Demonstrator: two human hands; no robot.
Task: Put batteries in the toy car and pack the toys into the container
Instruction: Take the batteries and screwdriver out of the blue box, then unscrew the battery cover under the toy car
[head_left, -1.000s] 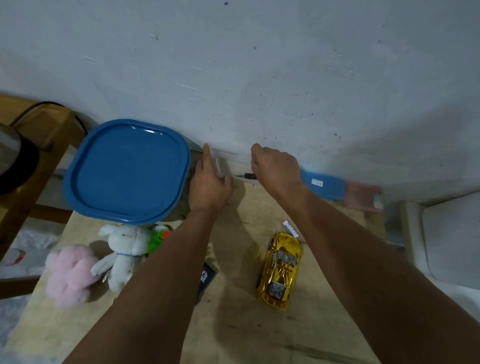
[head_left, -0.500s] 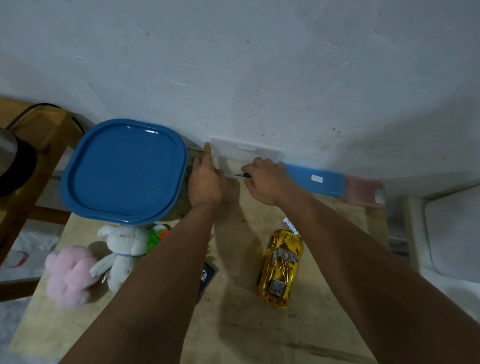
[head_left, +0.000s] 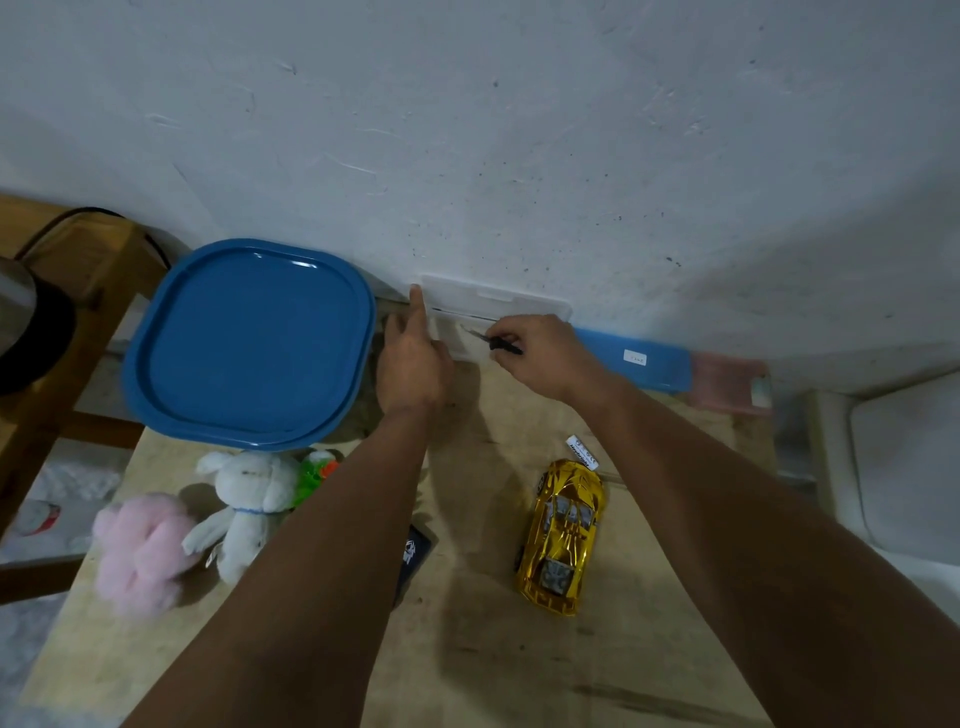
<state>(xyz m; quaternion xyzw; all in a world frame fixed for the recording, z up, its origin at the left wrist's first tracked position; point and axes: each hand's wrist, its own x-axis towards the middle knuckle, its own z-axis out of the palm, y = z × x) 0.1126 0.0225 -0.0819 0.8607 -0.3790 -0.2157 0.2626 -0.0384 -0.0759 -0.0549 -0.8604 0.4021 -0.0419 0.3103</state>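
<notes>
Against a white wall, a plywood table (head_left: 519, 649) is seen. At twelve o'clock, a clear container (head_left: 493, 301) is touched by the left hand (head_left: 413, 358), forefinger straight. A small screwdriver (head_left: 498, 343) is pinched by the right hand (head_left: 545, 358). A gold toy car (head_left: 563, 535) lies at four o'clock; plush toys (head_left: 208, 514) lie at eight.

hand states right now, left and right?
Left hand: open, index finger straight along the clear plastic case by the wall.
Right hand: pinching a small black-handled screwdriver.
</notes>
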